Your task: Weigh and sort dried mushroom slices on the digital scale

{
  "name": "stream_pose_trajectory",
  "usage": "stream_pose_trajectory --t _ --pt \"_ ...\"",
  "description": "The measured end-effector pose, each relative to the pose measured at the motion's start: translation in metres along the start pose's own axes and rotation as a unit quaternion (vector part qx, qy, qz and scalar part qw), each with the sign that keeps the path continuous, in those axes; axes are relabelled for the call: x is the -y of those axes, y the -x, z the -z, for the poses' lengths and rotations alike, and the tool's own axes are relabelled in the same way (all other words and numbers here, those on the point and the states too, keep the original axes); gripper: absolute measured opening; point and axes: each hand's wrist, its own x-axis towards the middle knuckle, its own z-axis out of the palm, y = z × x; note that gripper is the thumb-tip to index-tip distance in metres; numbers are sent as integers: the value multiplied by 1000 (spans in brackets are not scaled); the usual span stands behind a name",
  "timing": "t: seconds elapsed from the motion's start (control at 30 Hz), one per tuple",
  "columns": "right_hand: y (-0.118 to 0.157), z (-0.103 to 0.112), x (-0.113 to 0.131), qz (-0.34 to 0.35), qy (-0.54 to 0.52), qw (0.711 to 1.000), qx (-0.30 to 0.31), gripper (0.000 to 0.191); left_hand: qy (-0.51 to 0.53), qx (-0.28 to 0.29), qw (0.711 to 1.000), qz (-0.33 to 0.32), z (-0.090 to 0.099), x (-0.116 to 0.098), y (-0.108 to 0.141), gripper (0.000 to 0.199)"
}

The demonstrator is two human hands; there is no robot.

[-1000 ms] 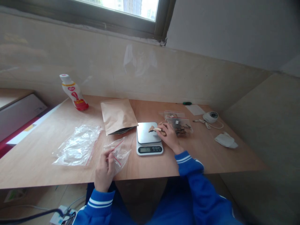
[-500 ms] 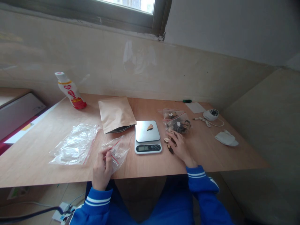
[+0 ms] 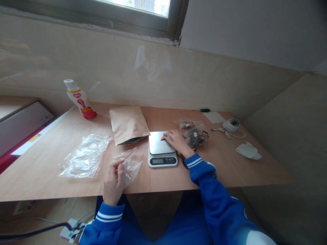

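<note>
My left hand (image 3: 114,180) pinches a small clear zip bag (image 3: 131,166) with red lines, near the table's front edge. Over the metal plate of a white kitchen scale (image 3: 155,146) is my right hand (image 3: 176,140), its fingertips closed on a small dried slice (image 3: 163,137). The digits on the scale's display are too small to read surely. Partly hidden by my right wrist, several dark dried pieces (image 3: 183,160) lie on the table right of the scale. Behind them are two clear bags (image 3: 196,136) of dark dried pieces with small white labels.
A brown paper pouch (image 3: 129,124) lies behind and left of the scale. Large clear bags (image 3: 85,156) lie at the left, with a bottle (image 3: 81,102) behind. At the right are a white camera (image 3: 231,125) with its cable, white paper (image 3: 214,117) and a crumpled tissue (image 3: 248,150).
My right hand has moved left from the dried pieces on the table to the slice on the scale. My left hand still holds the small bag.
</note>
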Motion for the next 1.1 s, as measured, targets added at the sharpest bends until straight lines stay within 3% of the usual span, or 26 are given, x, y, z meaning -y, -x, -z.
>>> stream_pose_trajectory --t 0.27,0.43,0.63,0.77,0.9,1.1 --pt "11 3 -11 38 -98 994 -2 13 2 3 1000 9 0 -1 0 35" --pt "22 12 -6 -44 -212 976 -32 15 -1 7 1000 16 0 -2 0 34" --pt "89 29 -30 -195 -244 936 -161 42 1 3 1000 14 1 -3 0 33" --pt "143 18 -54 -263 -251 917 -164 49 -1 10 1000 18 0 -3 0 33" --pt "167 4 -60 -240 -217 927 -191 42 -2 11 1000 17 1 -4 0 34" --pt "169 0 -56 -234 -175 926 -240 39 -7 12 1000 13 2 -5 -1 34"
